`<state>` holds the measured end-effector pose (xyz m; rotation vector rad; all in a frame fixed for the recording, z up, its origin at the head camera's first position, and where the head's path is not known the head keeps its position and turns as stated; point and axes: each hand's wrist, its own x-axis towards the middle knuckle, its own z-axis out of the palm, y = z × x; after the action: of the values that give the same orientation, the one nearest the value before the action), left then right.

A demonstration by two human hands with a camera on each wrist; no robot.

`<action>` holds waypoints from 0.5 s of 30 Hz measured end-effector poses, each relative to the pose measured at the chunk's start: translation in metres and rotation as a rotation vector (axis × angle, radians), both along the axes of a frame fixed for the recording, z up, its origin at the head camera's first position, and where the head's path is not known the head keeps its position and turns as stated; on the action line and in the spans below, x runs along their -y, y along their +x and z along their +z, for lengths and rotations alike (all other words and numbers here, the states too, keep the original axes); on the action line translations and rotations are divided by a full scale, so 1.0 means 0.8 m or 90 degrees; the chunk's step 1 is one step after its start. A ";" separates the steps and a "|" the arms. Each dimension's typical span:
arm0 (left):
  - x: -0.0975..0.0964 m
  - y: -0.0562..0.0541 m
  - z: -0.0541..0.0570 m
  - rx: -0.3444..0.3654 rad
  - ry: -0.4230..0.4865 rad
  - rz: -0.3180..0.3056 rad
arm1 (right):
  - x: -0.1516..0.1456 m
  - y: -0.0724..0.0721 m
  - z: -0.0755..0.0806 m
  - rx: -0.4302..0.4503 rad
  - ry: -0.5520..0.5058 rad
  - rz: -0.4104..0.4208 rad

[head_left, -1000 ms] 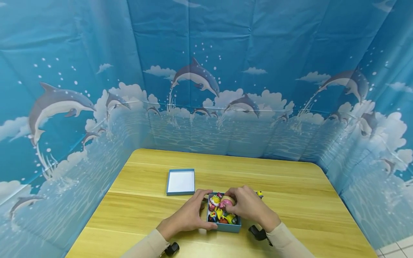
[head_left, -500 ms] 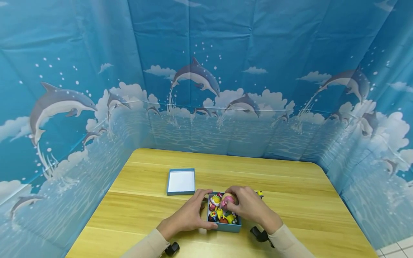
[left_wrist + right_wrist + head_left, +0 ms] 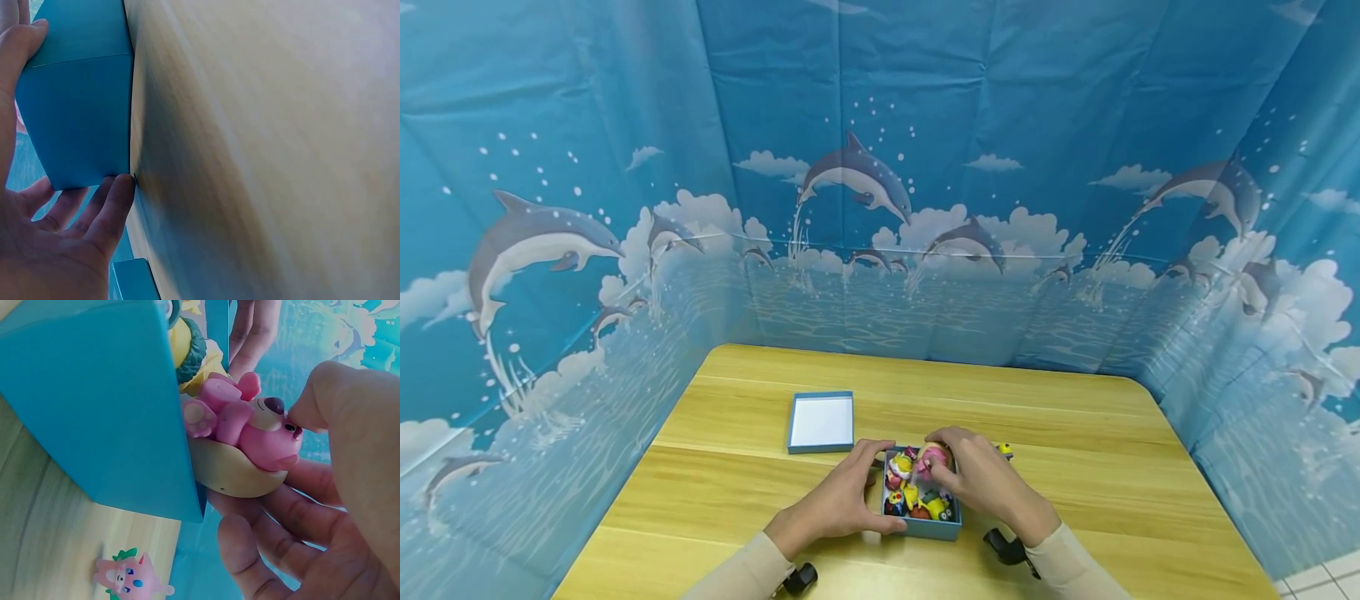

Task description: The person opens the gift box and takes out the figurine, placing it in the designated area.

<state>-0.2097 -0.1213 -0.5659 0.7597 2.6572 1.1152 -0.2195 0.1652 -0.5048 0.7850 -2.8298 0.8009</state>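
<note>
A blue open-topped box [image 3: 931, 531] stands on the table, packed with several small toy figures, yellow ones [image 3: 936, 507] among them. My left hand [image 3: 841, 500] grips it from the left, thumb at the near side and fingers at the far side; the left wrist view shows fingertips against the blue wall [image 3: 75, 125]. At the box's far right corner my right hand [image 3: 985, 479] holds a pink bear figurine [image 3: 269, 434] lying in a cream, curved shell-like base [image 3: 240, 478]. The thumb touches the bear's head, while the fingers lie under the base. The figurine is partly above the rim.
The box's lid [image 3: 822, 421], white inside, lies behind and left. A small yellow toy [image 3: 1004, 450] sits beyond the right hand. In the right wrist view a pink figurine with green leaves [image 3: 132, 575] is on the table. A dolphin-print curtain [image 3: 880, 208] surrounds the table.
My right hand has shifted slightly, and the pink bear figurine has tilted and moved up a little toward the far right corner. The left hand and the box have stayed put.
</note>
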 end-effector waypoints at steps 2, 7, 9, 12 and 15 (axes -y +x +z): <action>0.000 0.000 0.000 0.002 -0.001 0.002 | 0.000 0.000 0.000 -0.005 0.003 -0.006; 0.000 0.001 0.001 0.002 0.000 0.001 | 0.002 0.002 -0.001 0.003 0.000 -0.026; 0.000 0.000 0.001 0.000 0.003 -0.001 | 0.002 0.002 0.000 0.010 -0.006 -0.033; 0.000 0.000 0.000 0.001 0.002 -0.001 | 0.002 0.003 0.000 0.011 -0.013 -0.038; 0.000 0.001 0.001 0.005 0.001 0.001 | 0.001 0.003 0.000 0.009 -0.024 -0.035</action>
<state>-0.2093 -0.1212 -0.5652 0.7519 2.6509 1.1183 -0.2170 0.1648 -0.5045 0.6972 -2.8256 0.8520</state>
